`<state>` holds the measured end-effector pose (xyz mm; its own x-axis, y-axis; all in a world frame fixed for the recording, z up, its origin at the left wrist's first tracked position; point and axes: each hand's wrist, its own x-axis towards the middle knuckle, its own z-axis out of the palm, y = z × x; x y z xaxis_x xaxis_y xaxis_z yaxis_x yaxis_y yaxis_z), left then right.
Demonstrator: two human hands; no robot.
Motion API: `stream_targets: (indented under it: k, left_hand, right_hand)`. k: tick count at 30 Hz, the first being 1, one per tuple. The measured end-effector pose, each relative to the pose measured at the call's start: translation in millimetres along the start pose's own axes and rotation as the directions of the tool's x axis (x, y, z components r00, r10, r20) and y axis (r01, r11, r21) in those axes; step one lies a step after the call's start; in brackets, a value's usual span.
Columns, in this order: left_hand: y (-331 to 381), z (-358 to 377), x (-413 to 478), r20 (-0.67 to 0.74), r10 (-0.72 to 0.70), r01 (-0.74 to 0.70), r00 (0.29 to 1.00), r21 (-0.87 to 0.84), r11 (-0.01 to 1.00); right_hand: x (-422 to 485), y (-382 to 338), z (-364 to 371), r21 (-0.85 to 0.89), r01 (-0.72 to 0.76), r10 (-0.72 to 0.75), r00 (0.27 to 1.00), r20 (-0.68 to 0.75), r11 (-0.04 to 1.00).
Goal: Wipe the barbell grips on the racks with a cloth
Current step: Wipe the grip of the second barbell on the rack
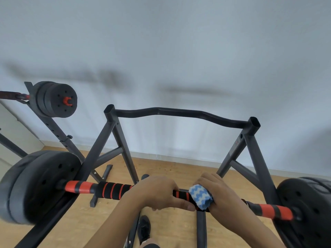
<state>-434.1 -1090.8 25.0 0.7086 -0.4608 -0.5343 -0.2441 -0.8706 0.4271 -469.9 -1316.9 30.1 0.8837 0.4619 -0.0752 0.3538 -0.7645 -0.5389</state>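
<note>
Centrally, at about 6 o'clock in the view, a barbell [111, 190] with a black-and-orange striped foam grip [114, 189] is seen lying across a dark steel rack [114, 133]. The left hand [157, 192] is curled over the grip, its fingers wrapped under the bar and largely hidden. Just beside it, toward 3 o'clock, the right hand [220, 192] is closed round a blue-and-white zigzag cloth [200, 196], which is wrapped onto the grip; the bar beneath cloth and hand is concealed. Black weight plates are carried at both ends: the left plates [39, 187] at 8 o'clock are blurred, the right plate [308, 208] at 4 o'clock is cut off by the frame edge. A wavy crossbar [179, 113] is seen at 12 o'clock on the rack. At 10 o'clock a second barbell's plates [57, 99] are held on another rack, its bar cut off at the left edge. At the bottom edge a dark shoe [144, 229] is partly visible on the wooden floor [170, 172].
</note>
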Motion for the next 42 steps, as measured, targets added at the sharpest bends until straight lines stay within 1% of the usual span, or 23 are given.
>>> stream_targets:
  k: [1, 2, 3, 4, 5, 7, 8, 10, 13, 16, 19, 22, 24, 25, 27, 29, 30, 34, 37, 39, 42]
  left_hand:
    - [2, -2, -1, -0.020, 0.003, -0.003, 1.000, -0.015, 1.000]
    - [4, -1, -3, -0.094, 0.024, -0.020, 0.995, 0.042, 0.999]
    - [7, 4, -5, -0.205, 0.063, -0.029, 0.977, 0.165, 0.986]
    - [12, 12, -8, -0.312, 0.112, -0.018, 0.943, 0.288, 0.957]
    - [15, 24, -8, -0.399, 0.161, -0.003, 0.903, 0.367, 0.930]
    - [18, 50, -4, -0.524, 0.216, 0.009, 0.824, 0.394, 0.919]
    - [17, 61, 0, -0.565, 0.242, 0.002, 0.789, 0.396, 0.918]
    - [10, 71, 12, -0.583, 0.258, -0.009, 0.770, 0.395, 0.919]
    - [6, 66, 20, -0.574, 0.205, 0.039, 0.792, 0.383, 0.923]
    - [9, 55, 20, -0.579, 0.201, 0.060, 0.790, 0.400, 0.915]
    - [11, 40, 24, -0.480, 0.154, 0.047, 0.864, 0.380, 0.924]
    - [10, 26, 31, -0.376, 0.076, 0.044, 0.923, 0.299, 0.953]
    - [7, 23, 35, -0.342, 0.090, 0.006, 0.935, 0.270, 0.963]
    - [4, 24, 37, -0.369, 0.137, -0.027, 0.919, 0.288, 0.957]
    - [-5, 32, 39, -0.459, 0.283, -0.086, 0.842, 0.405, 0.910]
    - [-9, 44, 38, -0.515, 0.412, -0.099, 0.752, 0.530, 0.842]
    - [-9, 48, 37, -0.530, 0.434, -0.087, 0.729, 0.557, 0.826]
    - [0, 44, 37, -0.522, 0.346, -0.050, 0.780, 0.498, 0.866]
    - [3, 33, 35, -0.478, 0.350, -0.085, 0.806, 0.492, 0.867]
    - [6, 23, 35, -0.414, 0.310, -0.103, 0.856, 0.451, 0.887]
    - [8, 12, 45, -0.249, 0.195, -0.105, 0.949, 0.334, 0.937]
  right_hand:
    - [1, 1, 0, -0.010, -0.009, 0.009, 1.000, -0.003, 1.000]
    - [2, 2, 0, -0.021, -0.023, 0.023, 1.000, -0.005, 1.000]
    - [3, 3, 0, -0.026, -0.036, 0.035, 0.999, -0.010, 0.999]
    - [5, 3, 0, -0.026, -0.044, 0.044, 0.999, -0.018, 0.999]
    - [5, 2, 0, -0.022, -0.046, 0.045, 0.999, -0.024, 0.999]
    - [6, 1, 0, -0.025, -0.024, 0.023, 0.999, -0.031, 0.999]
    - [6, 1, 1, -0.030, -0.007, 0.006, 0.999, -0.041, 1.000]
    - [6, 4, 4, -0.043, 0.013, -0.015, 0.998, -0.054, 0.999]
    - [7, 9, 8, -0.070, 0.016, -0.020, 0.998, -0.064, 0.997]
    - [11, 10, 9, -0.108, 0.019, -0.028, 0.996, -0.080, 0.994]
    - [14, 9, 10, -0.150, -0.002, -0.013, 0.995, -0.101, 0.989]
    - [15, 10, 13, -0.165, -0.030, 0.011, 0.993, -0.115, 0.986]
    - [15, 11, 12, -0.168, -0.034, 0.016, 0.994, -0.111, 0.985]
    - [16, 11, 11, -0.163, -0.034, 0.016, 0.994, -0.112, 0.986]
    - [16, 11, 10, -0.157, -0.037, 0.019, 0.993, -0.116, 0.987]
    - [16, 10, 10, -0.176, -0.037, 0.016, 0.993, -0.118, 0.984]
    - [16, 11, 12, -0.183, -0.038, 0.016, 0.992, -0.123, 0.982]
    - [14, 15, 17, -0.191, -0.054, 0.029, 0.991, -0.132, 0.980]
    - [14, 18, 23, -0.204, -0.048, 0.017, 0.988, -0.154, 0.978]
    - [13, 19, 25, -0.225, -0.056, 0.011, 0.980, -0.197, 0.973]
    - [13, 19, 26, -0.255, -0.055, -0.012, 0.968, -0.253, 0.965]
